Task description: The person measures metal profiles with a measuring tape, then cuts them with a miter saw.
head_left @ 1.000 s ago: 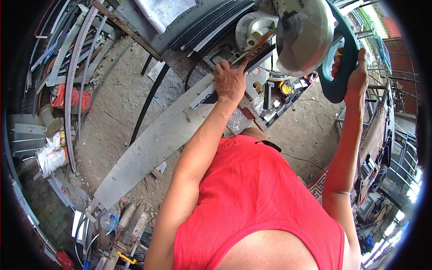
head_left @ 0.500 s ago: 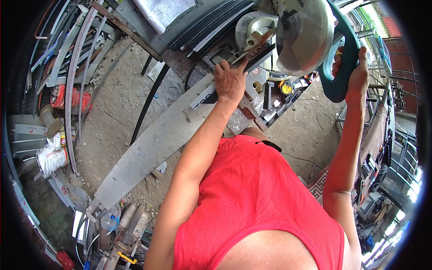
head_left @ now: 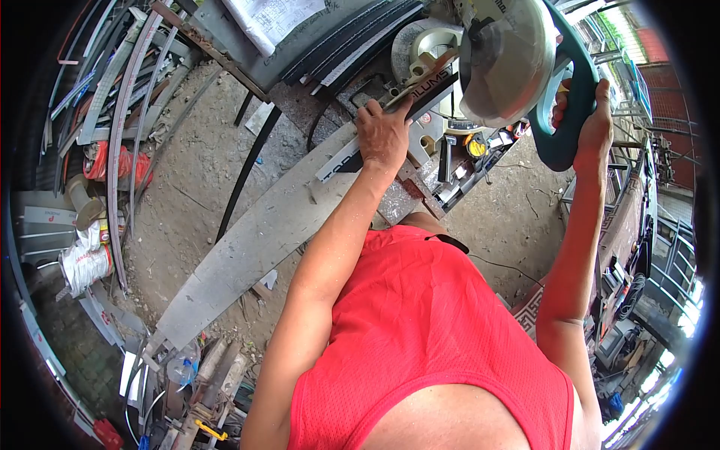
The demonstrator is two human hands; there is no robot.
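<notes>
My left hand (head_left: 384, 136) is closed over a short aluminium profile (head_left: 337, 166) with printed lettering on its dark face, pressing it by the fence of a miter saw (head_left: 504, 67). The profile's far end runs toward the saw's cloudy blade guard, which hides the blade. At the upper right, the fingers of my right hand (head_left: 596, 127) are wrapped round the saw's dark green handle (head_left: 556, 148). Below the left hand, a long grey board (head_left: 247, 225) slants down to the lower left.
Black curved strips (head_left: 352, 49) and paper drawings (head_left: 274, 22) lie at the top. Long metal offcuts (head_left: 124, 127) crowd the left. A yellow tape measure (head_left: 476, 145) sits beside the saw base. A cable (head_left: 510, 268) crosses the dirt floor. Scrap and a plastic bottle (head_left: 182, 370) lie lower left.
</notes>
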